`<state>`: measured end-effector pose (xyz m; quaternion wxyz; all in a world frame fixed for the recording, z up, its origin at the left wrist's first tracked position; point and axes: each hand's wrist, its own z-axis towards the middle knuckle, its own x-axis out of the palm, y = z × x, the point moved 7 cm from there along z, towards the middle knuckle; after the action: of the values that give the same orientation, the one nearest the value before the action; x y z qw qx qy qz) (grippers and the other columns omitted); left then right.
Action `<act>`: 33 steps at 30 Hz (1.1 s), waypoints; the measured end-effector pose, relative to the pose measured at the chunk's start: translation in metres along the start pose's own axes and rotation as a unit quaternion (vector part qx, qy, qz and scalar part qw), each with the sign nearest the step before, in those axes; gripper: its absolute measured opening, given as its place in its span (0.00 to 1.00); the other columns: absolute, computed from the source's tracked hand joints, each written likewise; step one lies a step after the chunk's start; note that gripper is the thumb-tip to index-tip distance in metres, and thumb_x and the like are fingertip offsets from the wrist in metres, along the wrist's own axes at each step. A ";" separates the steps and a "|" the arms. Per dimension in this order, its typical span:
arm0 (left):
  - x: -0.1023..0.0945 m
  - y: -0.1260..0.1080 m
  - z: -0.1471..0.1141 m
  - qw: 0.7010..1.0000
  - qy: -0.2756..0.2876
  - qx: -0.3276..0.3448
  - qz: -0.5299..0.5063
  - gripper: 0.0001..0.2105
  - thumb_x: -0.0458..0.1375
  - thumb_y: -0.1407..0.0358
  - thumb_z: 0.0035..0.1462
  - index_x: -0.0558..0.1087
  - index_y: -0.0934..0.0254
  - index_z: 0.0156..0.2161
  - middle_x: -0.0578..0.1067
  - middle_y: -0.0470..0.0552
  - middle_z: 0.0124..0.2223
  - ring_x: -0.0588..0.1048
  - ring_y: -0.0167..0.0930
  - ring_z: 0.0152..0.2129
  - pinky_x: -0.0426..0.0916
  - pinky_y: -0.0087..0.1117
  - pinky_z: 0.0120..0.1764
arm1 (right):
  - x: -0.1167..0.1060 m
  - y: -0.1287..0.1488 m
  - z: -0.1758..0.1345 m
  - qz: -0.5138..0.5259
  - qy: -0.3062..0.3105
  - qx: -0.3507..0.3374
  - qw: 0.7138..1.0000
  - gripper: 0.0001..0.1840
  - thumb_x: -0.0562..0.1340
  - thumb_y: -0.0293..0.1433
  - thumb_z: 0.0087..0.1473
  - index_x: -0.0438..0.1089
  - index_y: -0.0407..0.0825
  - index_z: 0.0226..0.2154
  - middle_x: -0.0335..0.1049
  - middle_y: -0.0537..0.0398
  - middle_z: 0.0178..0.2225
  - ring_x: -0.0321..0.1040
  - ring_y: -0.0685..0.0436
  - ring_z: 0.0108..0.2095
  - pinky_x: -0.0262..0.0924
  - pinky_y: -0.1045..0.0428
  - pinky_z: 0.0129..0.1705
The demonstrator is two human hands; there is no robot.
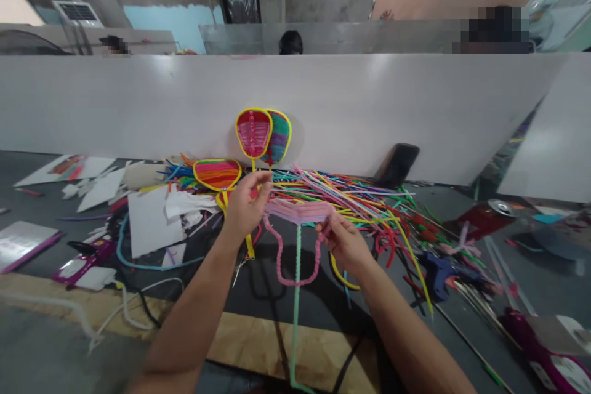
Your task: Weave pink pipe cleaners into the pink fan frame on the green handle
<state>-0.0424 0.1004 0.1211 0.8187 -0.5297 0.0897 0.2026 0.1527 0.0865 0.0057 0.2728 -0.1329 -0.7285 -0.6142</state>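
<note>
right hand (pixel 347 243) pinches pink frame (pixel 295 213); left hand (pixel 248 204) curled opposite, hold unclear

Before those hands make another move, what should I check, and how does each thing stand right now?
1. Right hand gripping the pink pipe-cleaner frame: ok, fingers pinch its right side.
2. Left hand gripping too: cannot tell; it is at the upper left, but its contact is hidden.
3. Strands filling the frame: not ok; the pink-lilac band crosses only the top.
4. Mint-green stem wholly in view: not ok; it runs off the bottom edge.
5. Black phone clear of both hands: ok, it stands apart on the right, by the white partition.
</note>
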 end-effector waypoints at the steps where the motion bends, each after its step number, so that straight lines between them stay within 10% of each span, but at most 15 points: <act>1: -0.013 0.012 -0.002 0.996 -0.053 -0.032 -0.062 0.14 0.55 0.57 0.54 0.69 0.64 0.43 0.73 0.53 0.42 0.71 0.31 0.41 0.62 0.31 0.47 | -0.004 0.003 0.001 0.016 -0.012 0.000 1.000 0.16 0.69 0.43 0.41 0.69 0.49 0.26 0.71 0.59 0.24 0.64 0.53 0.22 0.60 0.58 0.24; 6: 0.007 0.067 -0.030 0.923 0.061 -0.229 -0.303 0.20 0.62 0.53 0.47 0.71 0.67 0.40 0.76 0.52 0.34 0.74 0.30 0.32 0.67 0.31 0.38 | -0.011 0.011 0.003 0.059 -0.021 -0.004 0.998 0.16 0.70 0.41 0.40 0.70 0.48 0.26 0.72 0.59 0.22 0.65 0.55 0.20 0.63 0.60 0.23; 15: 0.045 0.064 -0.060 0.758 0.148 -0.258 -0.580 0.22 0.68 0.60 0.41 0.72 0.63 0.43 0.78 0.49 0.37 0.76 0.31 0.36 0.70 0.36 0.43 | -0.010 -0.005 0.005 0.141 0.003 0.030 0.990 0.16 0.70 0.42 0.41 0.68 0.49 0.25 0.70 0.62 0.22 0.66 0.55 0.21 0.64 0.60 0.24; 25: 0.041 0.053 -0.053 0.840 0.059 -0.280 -0.460 0.12 0.65 0.60 0.45 0.74 0.69 0.28 0.77 0.49 0.24 0.75 0.26 0.20 0.71 0.26 0.28 | -0.012 -0.016 -0.002 0.075 0.024 0.047 0.996 0.14 0.68 0.41 0.45 0.69 0.47 0.25 0.73 0.57 0.24 0.66 0.54 0.21 0.62 0.59 0.24; 33: 0.054 0.027 -0.071 0.769 0.196 -0.296 -0.532 0.10 0.61 0.62 0.50 0.75 0.71 0.29 0.78 0.53 0.25 0.77 0.31 0.24 0.71 0.38 0.41 | -0.014 -0.027 -0.010 0.094 0.029 0.077 0.992 0.14 0.68 0.40 0.44 0.69 0.49 0.29 0.72 0.59 0.23 0.66 0.54 0.21 0.61 0.59 0.24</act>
<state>-0.0008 0.0590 0.0491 0.5628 -0.7367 -0.1123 -0.3575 0.1519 0.0729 -0.0235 0.3597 -0.1615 -0.7495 -0.5318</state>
